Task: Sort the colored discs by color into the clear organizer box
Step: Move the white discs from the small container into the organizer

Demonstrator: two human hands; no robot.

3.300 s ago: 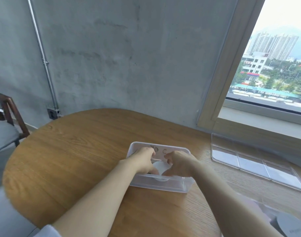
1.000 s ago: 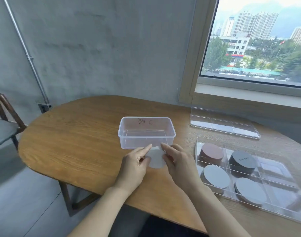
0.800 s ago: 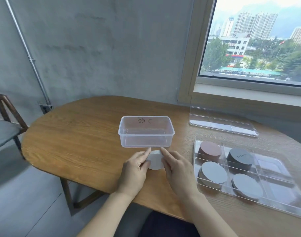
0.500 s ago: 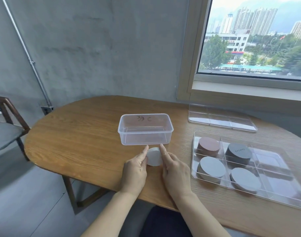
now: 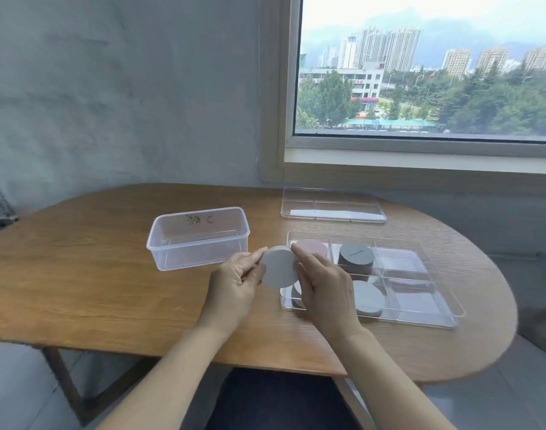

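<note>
Left grip (image 5: 238,282), right grip (image 5: 326,285), pale disc (image 5: 279,267) held between them, by organizer box (image 5: 416,321)

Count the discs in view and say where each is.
5. Held disc between left hand and right hand. In the organizer: pink disc back left, dark disc back middle, grey disc front middle, fifth disc front left, mostly hidden. Each may be a stack.

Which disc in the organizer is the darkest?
The dark grey disc, middle of the back row; the others are pink or light grey.
</note>
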